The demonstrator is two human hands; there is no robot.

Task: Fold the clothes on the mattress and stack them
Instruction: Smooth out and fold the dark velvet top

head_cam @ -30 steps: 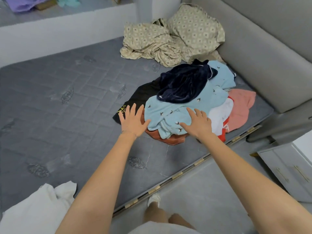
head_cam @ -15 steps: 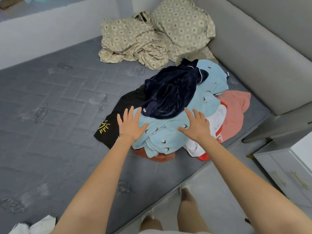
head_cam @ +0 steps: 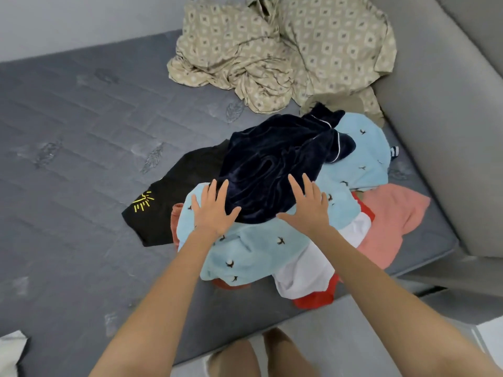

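Folding is only beginning: the left hand (head_cam: 213,210) and right hand (head_cam: 307,208) are resting, grip wide and empty, at the navy garment (head_cam: 277,164) topping the pile on the mattress (head_cam: 81,186); pinching it free seems next.

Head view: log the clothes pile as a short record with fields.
pile top: dark navy velvety garment
beneath: light blue bird-print garment
left edge: black T-shirt with yellow embroidery
right edge: pink garment
surface: grey quilted mattress
left grip: open hand, fingers straight, over navy and blue garments
right grip: open hand, fingers spread, at navy garment's edge
folded: nothing yet
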